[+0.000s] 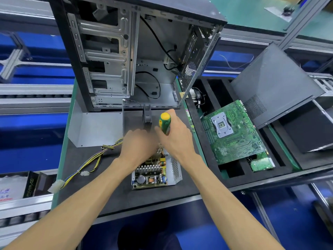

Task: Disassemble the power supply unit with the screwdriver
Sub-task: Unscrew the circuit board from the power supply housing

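2 fingers (163, 131) round screwdriver (164, 122)

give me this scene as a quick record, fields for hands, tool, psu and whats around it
left hand: rests on the far end of the psu, grip hidden
right hand: grips the screwdriver
screwdriver: green and yellow handle, upright, tip hidden behind the hands
psu: cover off, board and heatsinks exposed, on the dark mat
cable bundle: runs left from the psu
case: open, behind the hands
motherboard: in the tray to the right
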### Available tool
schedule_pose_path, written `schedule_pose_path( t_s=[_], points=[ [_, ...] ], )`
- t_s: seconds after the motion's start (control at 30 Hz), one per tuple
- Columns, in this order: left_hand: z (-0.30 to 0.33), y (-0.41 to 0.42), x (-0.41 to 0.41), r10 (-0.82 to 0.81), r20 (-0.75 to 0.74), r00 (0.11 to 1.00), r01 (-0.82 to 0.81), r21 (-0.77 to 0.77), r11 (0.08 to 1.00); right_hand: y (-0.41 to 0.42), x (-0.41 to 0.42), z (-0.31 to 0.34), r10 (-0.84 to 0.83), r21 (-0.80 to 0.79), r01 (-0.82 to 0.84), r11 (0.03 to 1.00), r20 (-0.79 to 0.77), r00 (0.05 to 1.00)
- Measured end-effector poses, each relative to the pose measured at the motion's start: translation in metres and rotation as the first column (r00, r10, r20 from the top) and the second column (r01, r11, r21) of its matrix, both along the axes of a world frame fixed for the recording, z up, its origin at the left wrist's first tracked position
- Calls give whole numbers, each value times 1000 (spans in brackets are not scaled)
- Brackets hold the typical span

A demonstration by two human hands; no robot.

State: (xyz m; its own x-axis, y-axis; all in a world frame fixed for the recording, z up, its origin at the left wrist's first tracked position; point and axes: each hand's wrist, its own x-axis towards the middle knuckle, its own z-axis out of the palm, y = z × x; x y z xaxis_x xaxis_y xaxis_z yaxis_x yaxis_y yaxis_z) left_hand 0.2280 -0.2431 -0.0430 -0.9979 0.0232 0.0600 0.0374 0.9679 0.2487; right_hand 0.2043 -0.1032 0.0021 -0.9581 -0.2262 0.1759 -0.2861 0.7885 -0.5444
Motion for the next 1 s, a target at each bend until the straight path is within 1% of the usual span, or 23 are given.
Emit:
schedule_pose_path(
  t_s=[0.17, 0.23, 0.3, 0.43, 0.5, 0.6, 0.67, 0.8, 0.87, 0.93, 1.0],
  points=[
    [0, 0, 0, 6, -5, 1000, -6, 17, 1000, -2, 4, 15, -64, -60, 68, 996, 57, 996],
    [-1, 0, 0, 7, -9, 1000, -6, 34, 999, 0, 3, 24, -94, -6, 94, 996, 37, 995],
    [-1, 0, 0, 5, -17, 1000, -4, 48, 999, 3, -4, 36, -86, 90, 83, 993, 35, 996],
    [-3, 0, -1, 6, -24, 1000, -5, 57, 998, 4, -19, 59, -42, 287, 4, 958, 126, 991],
    [-4, 0, -1, 8, -28, 1000, -7, 60, 998, 1, -19, 63, -43, 355, -11, 935, 142, 989],
    [-3, 0, 0, 6, -34, 999, -3, 76, 997, -1, -20, 62, -59, 400, 9, 917, 112, 992],
    [-3, 0, 1, 11, -36, 999, -8, 85, 996, 1, -24, 61, -52, 407, -11, 913, 144, 988],
    [-1, -1, 1, 8, -26, 1000, -5, 98, 995, 4, -21, 63, 20, 294, -75, 953, 186, 982],
    [0, -1, 1, 4, -18, 1000, -2, 103, 995, 2, -18, 62, 23, 333, -77, 940, 162, 987],
    [2, -1, 2, 1, -15, 1000, 0, 109, 994, 0, -17, 61, -35, 410, -21, 912, 129, 991],
    [4, 0, 2, 9, -6, 1000, -8, 126, 992, -2, -19, 62, -74, 470, -1, 883, 142, 987]
  ],
)
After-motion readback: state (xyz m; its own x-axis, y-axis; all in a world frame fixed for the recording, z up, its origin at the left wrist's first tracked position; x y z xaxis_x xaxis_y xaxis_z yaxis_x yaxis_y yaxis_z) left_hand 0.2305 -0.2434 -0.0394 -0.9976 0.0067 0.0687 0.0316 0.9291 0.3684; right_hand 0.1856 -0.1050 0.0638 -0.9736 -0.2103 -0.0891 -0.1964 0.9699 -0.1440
